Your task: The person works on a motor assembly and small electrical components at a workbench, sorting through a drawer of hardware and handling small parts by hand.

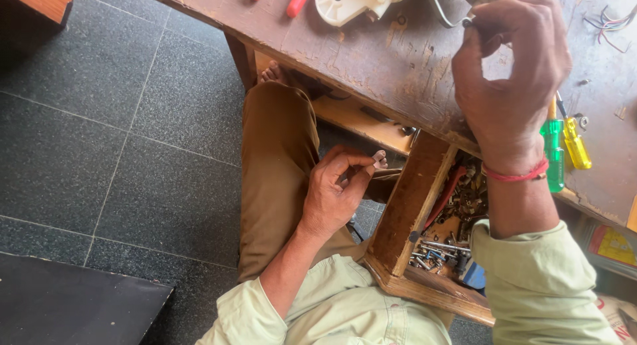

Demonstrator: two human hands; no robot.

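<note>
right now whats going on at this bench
A person sits at a worn wooden workbench with its wooden drawer pulled open, full of screws and small metal parts. Their left hand is over their lap, pinching a small pale metal piece at the fingertips. Their right hand is up on the bench, fingers closed around something small by a grey wire. A green-handled screwdriver and a yellow-handled screwdriver lie beside that wrist; a white plastic housing sits further back.

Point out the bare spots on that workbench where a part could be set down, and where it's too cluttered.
Bare wood on the bench runs below the white plastic housing, left of the right hand. A smaller patch lies right of the yellow screwdriver. Crowded: the open drawer, full of screws, and the bench's top edge with the red handles. The left hand pinches a small part over the lap.
</note>
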